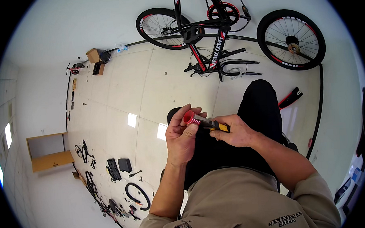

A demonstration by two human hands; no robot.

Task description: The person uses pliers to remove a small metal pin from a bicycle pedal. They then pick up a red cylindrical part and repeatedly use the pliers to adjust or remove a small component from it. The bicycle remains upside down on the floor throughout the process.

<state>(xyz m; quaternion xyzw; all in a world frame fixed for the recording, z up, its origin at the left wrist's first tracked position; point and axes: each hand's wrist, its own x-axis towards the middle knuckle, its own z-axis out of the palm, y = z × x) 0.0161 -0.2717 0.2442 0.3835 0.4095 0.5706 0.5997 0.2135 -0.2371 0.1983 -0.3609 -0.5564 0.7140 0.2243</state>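
Note:
My left hand is closed round a small hollow red cylinder with a ribbed side, its open mouth facing up. My right hand grips a utility knife with a yellow-and-black handle and a grey metal front. The knife's front end lies against the ribbed side of the red cylinder, close to my left thumb. Both hands are held above my lap, between my knees. The exact contact between knife and cylinder is too small to make out.
Ahead, a black-and-red bicycle frame rests upside down near the wall, with a loose wheel to its right. A black-and-red fender lies by my right knee. To the left are a black tool case, a tyre and a cardboard box.

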